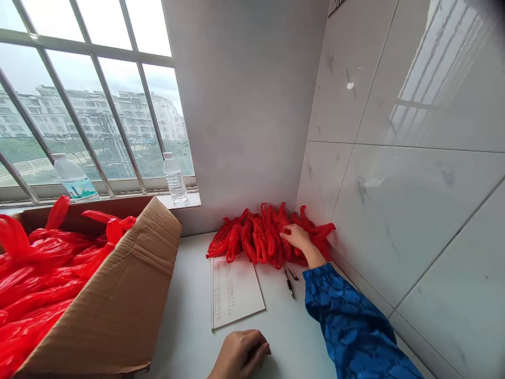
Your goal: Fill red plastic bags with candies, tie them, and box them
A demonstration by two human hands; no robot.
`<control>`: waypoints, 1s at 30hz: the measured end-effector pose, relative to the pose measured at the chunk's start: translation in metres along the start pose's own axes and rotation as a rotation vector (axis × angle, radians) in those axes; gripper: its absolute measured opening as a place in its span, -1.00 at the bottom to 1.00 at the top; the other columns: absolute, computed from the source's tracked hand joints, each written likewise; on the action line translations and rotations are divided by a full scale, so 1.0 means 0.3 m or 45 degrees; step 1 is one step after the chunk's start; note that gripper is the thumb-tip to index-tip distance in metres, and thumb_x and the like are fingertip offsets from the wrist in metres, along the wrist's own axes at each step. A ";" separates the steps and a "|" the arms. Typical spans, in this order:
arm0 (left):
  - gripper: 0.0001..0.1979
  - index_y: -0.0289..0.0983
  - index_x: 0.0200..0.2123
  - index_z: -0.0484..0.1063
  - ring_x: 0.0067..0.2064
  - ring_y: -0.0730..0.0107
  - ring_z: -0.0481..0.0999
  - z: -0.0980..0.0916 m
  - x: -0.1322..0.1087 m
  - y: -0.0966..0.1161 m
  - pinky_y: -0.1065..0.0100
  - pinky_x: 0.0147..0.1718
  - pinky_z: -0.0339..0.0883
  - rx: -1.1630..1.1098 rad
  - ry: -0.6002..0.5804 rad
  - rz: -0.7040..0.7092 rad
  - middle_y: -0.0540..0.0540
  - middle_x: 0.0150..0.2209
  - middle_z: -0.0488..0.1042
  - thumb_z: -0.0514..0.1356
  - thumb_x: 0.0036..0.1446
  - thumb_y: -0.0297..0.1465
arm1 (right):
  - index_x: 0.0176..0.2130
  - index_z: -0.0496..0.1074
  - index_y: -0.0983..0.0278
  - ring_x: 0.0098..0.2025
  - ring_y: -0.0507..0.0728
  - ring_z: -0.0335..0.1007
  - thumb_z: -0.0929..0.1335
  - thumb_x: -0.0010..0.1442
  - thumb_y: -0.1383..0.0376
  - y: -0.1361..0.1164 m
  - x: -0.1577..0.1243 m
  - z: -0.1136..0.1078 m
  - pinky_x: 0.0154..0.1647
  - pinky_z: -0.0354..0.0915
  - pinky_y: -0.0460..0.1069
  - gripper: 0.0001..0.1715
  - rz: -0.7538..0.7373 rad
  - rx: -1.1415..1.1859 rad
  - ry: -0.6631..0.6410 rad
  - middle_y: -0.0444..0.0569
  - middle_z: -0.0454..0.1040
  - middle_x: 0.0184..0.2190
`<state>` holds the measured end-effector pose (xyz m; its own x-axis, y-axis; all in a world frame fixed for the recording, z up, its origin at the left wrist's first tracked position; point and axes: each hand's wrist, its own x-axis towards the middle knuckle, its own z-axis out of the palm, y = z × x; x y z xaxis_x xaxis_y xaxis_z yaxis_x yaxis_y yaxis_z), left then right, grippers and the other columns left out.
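Observation:
A row of knotted red plastic bags (258, 239) lies bunched along the wall at the back of the white tabletop. My right hand (298, 237), in a blue quilted sleeve, reaches into the right part of this row, its fingertips closed on one bag. Part of that grip is hidden among the folds. Near the front edge my left hand (240, 352) rests on the tabletop with its fingers curled in; nothing shows in it. Between the hands lies a sheet of paper (236, 295) with handwritten columns, its top edge under the bags. A black pen (289, 284) lies right of the paper.
A cardboard box (130, 284) full of red plastic bags stands at the left. Two clear plastic bottles, one labelled (77, 181) and one plain (174, 179), stand on the sill of the barred window. A tiled wall (418, 221) bounds the right side.

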<state>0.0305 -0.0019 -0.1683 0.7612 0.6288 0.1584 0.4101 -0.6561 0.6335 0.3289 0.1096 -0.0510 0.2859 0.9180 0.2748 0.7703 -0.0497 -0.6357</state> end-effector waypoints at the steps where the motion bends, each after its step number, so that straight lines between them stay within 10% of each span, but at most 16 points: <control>1: -0.68 -0.24 -0.42 0.49 -0.45 0.35 0.52 -0.001 0.000 0.000 0.44 -0.44 0.25 -0.007 0.003 0.001 -0.09 -0.48 0.57 0.04 0.30 -0.28 | 0.04 0.46 0.30 0.05 0.23 0.47 0.41 0.35 0.19 0.006 0.024 0.008 0.08 0.41 0.23 -0.66 -0.012 0.022 0.014 0.05 0.48 0.07; 10: -0.68 -0.26 -0.37 0.57 -0.46 0.39 0.54 -0.005 -0.011 0.002 0.48 -0.43 0.27 -0.166 0.046 0.013 -0.07 -0.51 0.58 0.07 0.31 -0.30 | -0.13 0.51 0.26 0.10 0.27 0.42 0.33 0.32 0.15 -0.038 0.024 -0.163 0.21 0.27 0.25 -0.74 -0.295 0.314 0.538 0.13 0.54 -0.02; 15: -0.63 -0.29 -0.32 0.53 -0.58 0.47 0.45 -0.054 -0.017 0.020 0.50 -0.55 0.26 -0.284 0.264 -0.093 -0.04 -0.52 0.55 0.02 0.38 -0.23 | -0.24 0.53 0.20 -0.09 0.20 0.53 0.37 0.21 0.24 -0.135 -0.111 -0.211 0.07 0.38 0.14 -0.86 -0.507 0.410 0.288 -0.02 0.61 -0.20; 24: -0.79 -0.22 -0.13 0.47 -0.19 0.33 0.53 -0.282 -0.078 0.083 0.37 -0.23 0.40 -0.079 1.236 -0.123 -0.08 -0.21 0.51 0.08 0.39 -0.28 | -0.10 0.49 0.18 -0.04 0.14 0.54 0.32 0.28 0.38 -0.187 -0.347 0.005 0.06 0.40 0.08 -0.78 -0.656 0.530 -0.238 -0.07 0.60 -0.15; 30: -0.75 -0.09 0.03 0.50 0.11 0.17 0.46 -0.270 -0.062 0.061 0.17 0.05 0.33 0.216 0.804 -0.064 -0.10 0.08 0.50 0.13 0.34 -0.37 | -0.23 0.51 0.18 -0.11 0.21 0.51 0.32 0.21 0.50 -0.132 -0.463 0.164 0.26 0.14 0.35 -0.74 -0.705 0.377 -0.241 -0.08 0.61 -0.24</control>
<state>-0.0169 0.0081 -0.0985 0.3192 0.7507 0.5784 0.5502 -0.6437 0.5319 0.2305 0.0034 -0.0994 -0.2335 0.8315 0.5041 0.5774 0.5357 -0.6162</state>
